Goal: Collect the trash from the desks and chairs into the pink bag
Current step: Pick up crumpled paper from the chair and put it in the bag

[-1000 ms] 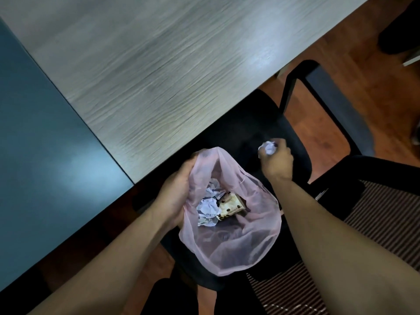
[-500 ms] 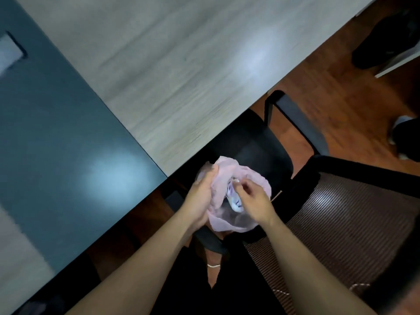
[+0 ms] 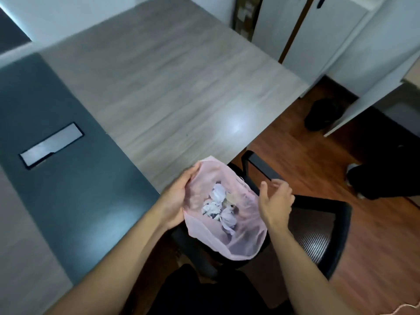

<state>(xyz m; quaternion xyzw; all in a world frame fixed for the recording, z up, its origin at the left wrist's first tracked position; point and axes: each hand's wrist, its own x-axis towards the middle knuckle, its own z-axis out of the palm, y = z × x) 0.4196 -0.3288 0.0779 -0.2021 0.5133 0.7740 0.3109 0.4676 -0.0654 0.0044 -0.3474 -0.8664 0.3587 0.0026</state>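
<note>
**Head view: trash collection at a desk.** At 9 o'clock of the view a dark panel [image 3: 68,189] of the worktop [image 3: 170,87] is shown, with a silver cable flap [image 3: 51,145] set into it. The pink bag [image 3: 236,242] is held near 6 o'clock, just off the worktop's near edge and above the chair [image 3: 318,235]. Crumpled paper [image 3: 218,201] is visible through its thin film.

The left hand [image 3: 179,196] is placed at 9 o'clock of the bag, and its grip is closed on the rim. The right hand [image 3: 276,201] is placed at 3 o'clock of the bag, its grip slack and empty. Contact with the rim cannot be determined.

The step in hand is judged to be the end of a deposit. It is done well if the mouth is held wide and level, so that nothing is spilled. The film should be pinched at the rim rather than stretched, and the free hand drawn clear before the bag is carried on.

No brand or label can be read. Marks on the cardboard box [image 3: 245,17] at 1 o'clock are too blurred.
</note>
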